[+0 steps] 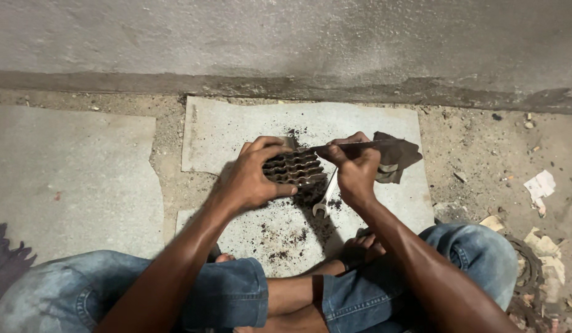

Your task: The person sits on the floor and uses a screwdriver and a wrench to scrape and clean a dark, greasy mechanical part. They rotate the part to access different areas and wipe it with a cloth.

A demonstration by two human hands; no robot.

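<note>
My left hand [252, 176] grips a dark, dirty finned metal part [296, 168] and holds it just above a grey mat [236, 132] on the ground. My right hand [356, 169] holds a long thin dark tool [354, 147] whose tip lies across the top of the finned part. A silver open-ended spanner [325, 198] lies on the mat under my right hand. A dark rag [398, 157] sits on the mat just right of my right hand.
Dark grit [286, 237] is scattered on the mat below the part. My legs in blue jeans [227, 296] are crossed in the foreground. A concrete wall [286, 43] stands behind. Paper scraps [540, 185] and a rusty chain ring [533, 268] lie at the right.
</note>
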